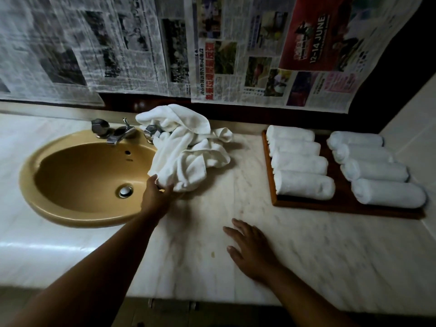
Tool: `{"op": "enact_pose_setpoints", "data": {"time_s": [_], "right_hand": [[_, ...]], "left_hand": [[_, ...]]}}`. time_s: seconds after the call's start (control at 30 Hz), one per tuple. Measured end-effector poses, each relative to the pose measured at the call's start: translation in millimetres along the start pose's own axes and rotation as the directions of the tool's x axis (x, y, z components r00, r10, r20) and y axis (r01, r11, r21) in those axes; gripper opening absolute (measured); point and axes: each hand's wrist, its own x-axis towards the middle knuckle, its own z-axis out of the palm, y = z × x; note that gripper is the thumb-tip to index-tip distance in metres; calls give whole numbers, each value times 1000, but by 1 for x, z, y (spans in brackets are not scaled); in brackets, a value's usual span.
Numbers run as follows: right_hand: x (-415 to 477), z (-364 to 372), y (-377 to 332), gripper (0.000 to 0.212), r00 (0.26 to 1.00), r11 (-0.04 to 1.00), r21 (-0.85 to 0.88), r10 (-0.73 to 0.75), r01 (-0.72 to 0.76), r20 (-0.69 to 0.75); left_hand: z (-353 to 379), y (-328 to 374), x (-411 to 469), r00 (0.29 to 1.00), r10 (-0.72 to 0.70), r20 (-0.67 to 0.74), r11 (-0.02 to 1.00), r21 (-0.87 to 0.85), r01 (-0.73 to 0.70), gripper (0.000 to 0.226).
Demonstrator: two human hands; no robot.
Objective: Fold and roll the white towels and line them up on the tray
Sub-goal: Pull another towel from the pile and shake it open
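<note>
A heap of loose white towels [186, 147] lies on the marble counter just right of the sink, partly over the right tap. My left hand [157, 193] reaches to the heap's near corner, fingers closed on a towel edge. My right hand [250, 246] rests flat on the counter, fingers spread, holding nothing. A dark wooden tray [339, 204] at the right carries two rows of rolled white towels: a left row [299, 161] and a right row [375, 168], each with several rolls lying side by side.
A mustard oval sink [77, 178] with chrome taps [118, 132] fills the counter's left. Newspaper sheets [212, 48] hang on the wall behind. A tiled side wall [415, 123] stands right of the tray. Bare marble [212, 232] lies between my hands and the tray.
</note>
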Motion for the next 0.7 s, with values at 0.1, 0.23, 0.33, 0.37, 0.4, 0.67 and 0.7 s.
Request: {"op": "enact_pose_setpoints", "data": {"time_s": [0.1,0.23,0.33,0.37,0.4,0.67,0.7], "right_hand": [[-3,4,-2,75,1000,999,31,10,-10,-10],[-4,4,-5,76,1000,998,58,13,-13,-13],[-1,1,-5,64,999,996,84,18,-15,-33],[1,1,-3,57,998,994,106,21,-15,-52],[3,1,-2,53,997,991,129,27,-17,-75],[13,1,-3,83,950,925,377,165,-55,-266],[12,4,-3,92,954,942,334,133,-37,-268]], "left_hand": [[-2,-1,5,998,58,13,997,-44,-57,36],[0,13,0,998,11,62,986,-166,0,26],[6,26,-15,987,154,52,988,9,-154,13],[9,34,-24,976,207,67,975,67,-211,10],[11,39,-33,964,249,94,961,95,-258,9],[34,20,-95,802,-3,598,987,-125,97,16],[36,17,-100,756,-42,653,971,-151,185,19]]}}
